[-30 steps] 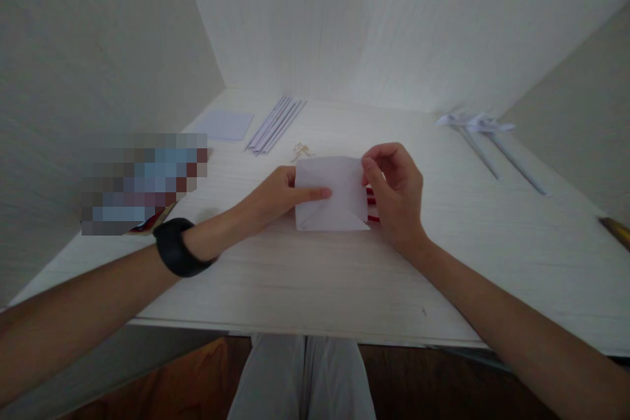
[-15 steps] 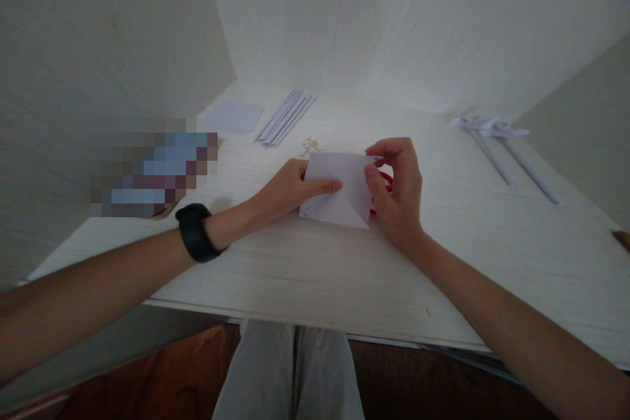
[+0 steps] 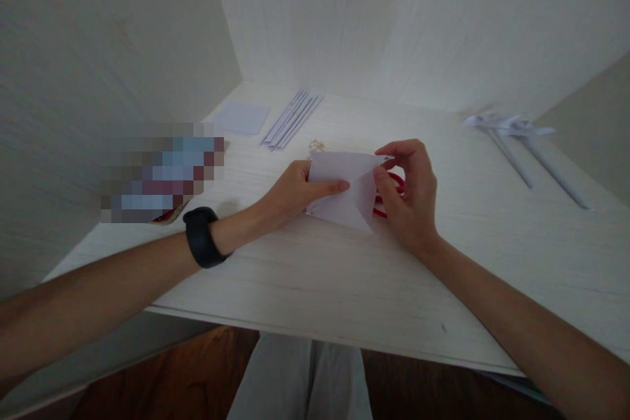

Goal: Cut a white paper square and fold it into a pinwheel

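A square of white paper (image 3: 339, 200) with slits running in from its corners is held up above the table. My left hand (image 3: 315, 187) grips its left side, thumb lying across the front and the other fingers hidden behind. At the upper right corner, my right hand (image 3: 408, 193) pinches the paper between thumb and fingers, and that corner curls a little. Partly covered by the paper and my right hand are red scissor handles (image 3: 398, 182); the blades are out of sight. Just beyond the paper's top edge lie small cotton swab pieces or pins (image 3: 316, 144), too small to tell.
Several thin rolled paper sticks (image 3: 293, 119) lie at the back, beside flat paper squares (image 3: 243, 118). Two paper pinwheels on sticks (image 3: 522, 128) rest at the right. A blurred-out phone-like object (image 3: 165, 174) is at the left. Walls enclose the white table (image 3: 315, 289).
The view has shifted slightly, so things sit a little differently in it. The paper's upper right corner has bent further, and more of the red handles shows.
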The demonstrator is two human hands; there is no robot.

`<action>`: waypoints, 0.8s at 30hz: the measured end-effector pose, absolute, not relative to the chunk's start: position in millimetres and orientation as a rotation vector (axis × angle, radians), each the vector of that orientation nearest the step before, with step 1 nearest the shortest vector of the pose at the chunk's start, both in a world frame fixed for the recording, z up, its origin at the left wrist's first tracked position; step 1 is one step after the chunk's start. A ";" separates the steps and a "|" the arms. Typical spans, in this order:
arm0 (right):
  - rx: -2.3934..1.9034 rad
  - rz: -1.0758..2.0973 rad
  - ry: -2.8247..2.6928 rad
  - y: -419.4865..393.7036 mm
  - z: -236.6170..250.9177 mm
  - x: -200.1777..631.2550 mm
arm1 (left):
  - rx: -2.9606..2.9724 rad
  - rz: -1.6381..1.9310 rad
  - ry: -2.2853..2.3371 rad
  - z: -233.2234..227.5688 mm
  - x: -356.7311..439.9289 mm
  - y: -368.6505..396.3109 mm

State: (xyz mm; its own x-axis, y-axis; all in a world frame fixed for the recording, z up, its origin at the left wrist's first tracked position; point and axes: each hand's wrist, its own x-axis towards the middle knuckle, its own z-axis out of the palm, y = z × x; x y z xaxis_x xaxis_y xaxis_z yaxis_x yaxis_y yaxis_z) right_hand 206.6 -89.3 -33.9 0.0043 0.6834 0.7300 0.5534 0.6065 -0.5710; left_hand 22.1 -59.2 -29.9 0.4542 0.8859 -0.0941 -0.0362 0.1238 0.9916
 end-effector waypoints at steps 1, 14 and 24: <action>-1.044 0.145 -1.653 -89.6 -33.7 206.3 | 1.266 0.815 0.871 -29.5 22.5 -59.0; -1.131 0.585 -1.484 -92.1 -35.2 207.0 | 1.287 0.747 0.939 -29.9 22.6 -56.8; -1.162 0.607 -1.676 -119.7 -52.5 244.1 | 1.272 0.682 0.947 -23.9 20.0 -66.1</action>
State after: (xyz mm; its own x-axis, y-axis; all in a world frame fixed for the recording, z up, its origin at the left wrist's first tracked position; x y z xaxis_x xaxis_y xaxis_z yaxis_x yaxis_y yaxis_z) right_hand 244.1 -119.7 -52.5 -0.0728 0.8997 0.4304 0.4156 0.4197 -0.8069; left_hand 20.0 -66.1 -23.9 0.4721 0.8572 -0.2057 0.0761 0.1928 0.9783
